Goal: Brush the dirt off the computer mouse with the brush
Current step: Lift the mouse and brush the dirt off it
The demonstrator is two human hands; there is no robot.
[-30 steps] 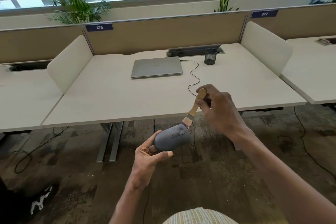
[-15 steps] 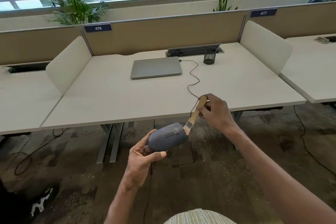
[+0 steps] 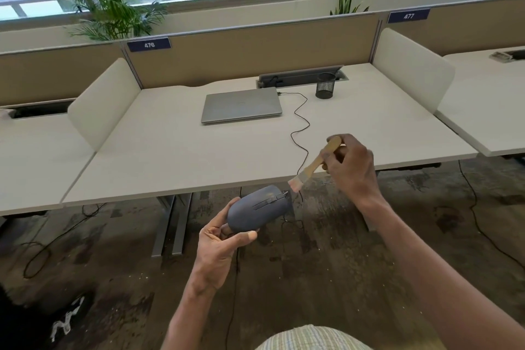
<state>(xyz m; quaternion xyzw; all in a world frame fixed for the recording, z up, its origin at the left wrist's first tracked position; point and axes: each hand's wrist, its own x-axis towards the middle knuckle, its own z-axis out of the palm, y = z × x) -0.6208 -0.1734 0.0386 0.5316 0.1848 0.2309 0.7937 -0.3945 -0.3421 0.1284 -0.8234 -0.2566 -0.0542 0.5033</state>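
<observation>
A dark grey wired computer mouse is held in front of the desk edge, above the floor, by my left hand, which grips its near end between thumb and fingers. My right hand grips the wooden handle of a small brush. The brush slants down to the left and its pale bristles hang just above and to the right of the mouse's far end, apart from it. The mouse's thin black cable runs up over the desk edge to the laptop.
A closed silver laptop lies on the white desk, with a black mesh pen cup to its right. Padded dividers stand on both sides of the desk. Cables trail on the dark floor under the desk.
The brush has lifted off the mouse's far end and moved up to the right. My left hand keeps its grip on the mouse, with no clear change in pose.
</observation>
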